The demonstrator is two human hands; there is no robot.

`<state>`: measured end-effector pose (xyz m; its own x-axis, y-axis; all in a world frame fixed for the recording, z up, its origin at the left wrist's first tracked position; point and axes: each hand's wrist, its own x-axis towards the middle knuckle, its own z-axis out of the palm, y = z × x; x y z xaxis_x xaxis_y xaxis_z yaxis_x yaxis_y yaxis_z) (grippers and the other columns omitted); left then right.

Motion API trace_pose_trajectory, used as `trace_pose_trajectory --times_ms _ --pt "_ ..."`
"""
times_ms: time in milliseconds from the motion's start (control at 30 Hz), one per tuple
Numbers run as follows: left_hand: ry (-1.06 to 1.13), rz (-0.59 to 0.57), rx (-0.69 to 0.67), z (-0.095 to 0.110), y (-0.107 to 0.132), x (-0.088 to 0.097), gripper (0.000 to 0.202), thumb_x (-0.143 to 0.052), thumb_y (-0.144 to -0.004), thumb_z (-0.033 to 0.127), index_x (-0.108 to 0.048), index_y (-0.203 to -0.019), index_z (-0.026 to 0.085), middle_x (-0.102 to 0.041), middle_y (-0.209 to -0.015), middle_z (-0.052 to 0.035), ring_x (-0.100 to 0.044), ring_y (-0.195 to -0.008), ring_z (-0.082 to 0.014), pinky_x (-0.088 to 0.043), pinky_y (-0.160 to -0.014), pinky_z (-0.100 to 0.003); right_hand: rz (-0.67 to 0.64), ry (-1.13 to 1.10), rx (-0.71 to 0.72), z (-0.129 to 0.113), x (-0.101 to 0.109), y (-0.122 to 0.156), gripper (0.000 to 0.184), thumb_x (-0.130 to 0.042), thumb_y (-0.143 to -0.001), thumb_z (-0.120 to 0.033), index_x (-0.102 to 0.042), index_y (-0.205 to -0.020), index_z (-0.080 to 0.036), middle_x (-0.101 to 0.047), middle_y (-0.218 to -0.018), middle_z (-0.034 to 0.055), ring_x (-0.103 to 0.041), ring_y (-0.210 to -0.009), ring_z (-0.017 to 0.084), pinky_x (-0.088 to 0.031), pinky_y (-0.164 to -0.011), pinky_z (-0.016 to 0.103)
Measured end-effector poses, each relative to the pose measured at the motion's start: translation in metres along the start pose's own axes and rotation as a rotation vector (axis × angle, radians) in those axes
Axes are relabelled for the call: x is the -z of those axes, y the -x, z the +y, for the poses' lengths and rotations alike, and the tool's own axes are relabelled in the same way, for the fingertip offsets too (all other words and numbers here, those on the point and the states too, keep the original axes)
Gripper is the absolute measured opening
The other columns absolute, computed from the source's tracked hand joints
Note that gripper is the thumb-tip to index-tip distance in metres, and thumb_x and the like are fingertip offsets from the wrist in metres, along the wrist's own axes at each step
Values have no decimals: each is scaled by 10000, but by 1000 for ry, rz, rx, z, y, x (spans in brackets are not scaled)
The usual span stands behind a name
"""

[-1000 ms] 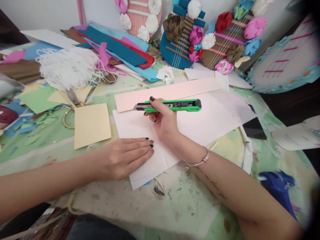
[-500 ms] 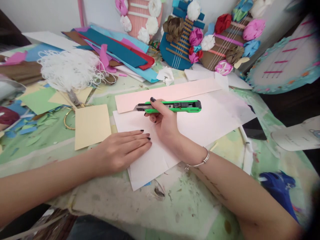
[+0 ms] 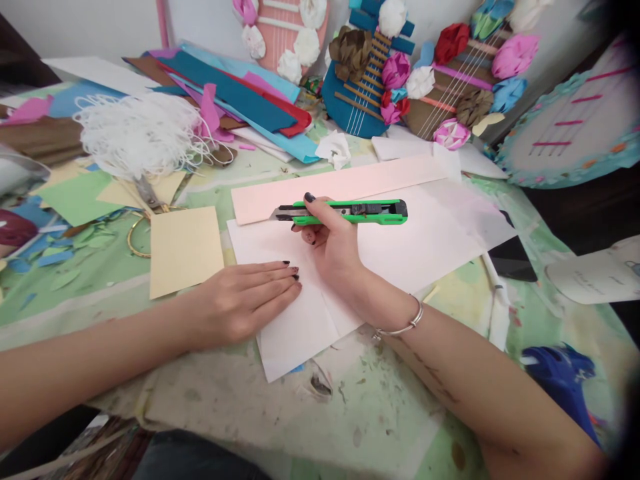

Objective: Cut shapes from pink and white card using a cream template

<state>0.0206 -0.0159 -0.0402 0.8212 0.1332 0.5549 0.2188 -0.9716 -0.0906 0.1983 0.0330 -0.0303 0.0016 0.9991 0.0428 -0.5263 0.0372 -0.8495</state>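
"Did you see? The left hand [image 3: 240, 303] has drawn back a little to the left since a second ago, while the right hand [image 3: 337, 250] has hardly budged."

"What's the left one doing now?"

"Lying palm down, fingers straight and side by side, gripping nothing. Its fingertips rest on the white paper [image 3: 410, 230], near the left end."

"And the right?"

"That's closed around the green cutter [image 3: 370, 211], with the thumb along the top and the other fingers curled beneath. The cutter lies crosswise above the paper, its blade out and pointing left."

"Is the blade touching the pink strip [image 3: 340, 180]?"

"From here I can't tell. The tip sits right by the strip's near edge. The strip itself lies along the far side of the white paper."

"And that yellow square [image 3: 186, 252]?"

"Just beyond the left hand's wrist, to the left of the white paper. Behind it there's a tangle of white string [image 3: 140, 133], with scissor blades [image 3: 145, 194] poking out from under it."
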Motion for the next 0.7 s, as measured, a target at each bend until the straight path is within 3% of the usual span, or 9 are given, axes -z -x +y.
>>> trace_pose_trajectory --times_ms 700 --pt "32 -7 -21 -4 3 1 373 -383 -972 38 -572 -1294 41 -719 -1155 -175 -552 -1312 -256 -485 -1115 -430 22 -32 -2 -1 -1 1 249 -772 -728 -309 -606 -587 -187 -564 -492 -48 -464 -445 59 -251 -431 218"
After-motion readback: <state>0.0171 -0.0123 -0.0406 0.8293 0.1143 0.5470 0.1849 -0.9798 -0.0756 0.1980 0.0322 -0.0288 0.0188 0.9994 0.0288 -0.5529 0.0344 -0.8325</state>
